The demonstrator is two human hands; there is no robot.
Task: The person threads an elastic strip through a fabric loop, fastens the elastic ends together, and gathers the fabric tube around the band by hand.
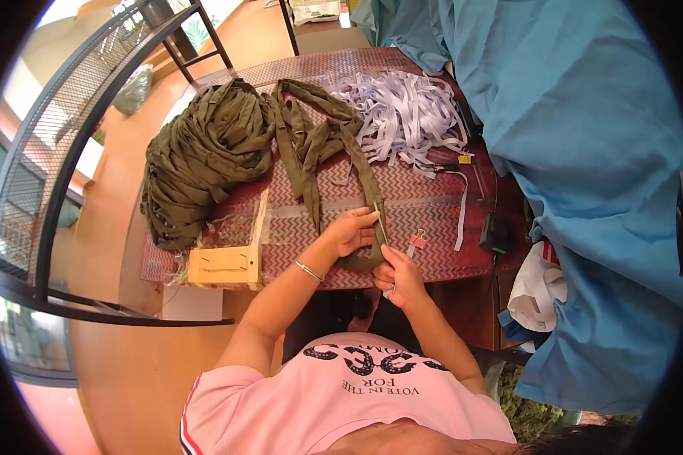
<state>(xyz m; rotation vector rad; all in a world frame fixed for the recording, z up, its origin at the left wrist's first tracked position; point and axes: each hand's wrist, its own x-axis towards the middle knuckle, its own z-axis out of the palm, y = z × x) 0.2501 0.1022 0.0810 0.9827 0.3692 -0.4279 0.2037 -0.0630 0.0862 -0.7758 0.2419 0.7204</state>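
A long olive-green fabric strip [370,186] runs down from the loose folds to my hands near the table's front edge. My left hand [354,231], with a bangle at the wrist, pinches the strip from its left side. On the right, my right hand [400,276] is closed close to the strip's lower part. A thin pale, shiny piece [380,221] lies along the strip between both hands; its kind is too small to tell. Something whitish also shows under my right fingers. To the right lies a small clip with a pink part [417,242].
A big olive strip bundle [209,155] lies left on the patterned table cover [432,205]; a heap of white strips [402,117] is at the back. A wooden block with nails [224,265] sits front left, a black box [496,233] right. Blue cloth [577,136] hangs along the right.
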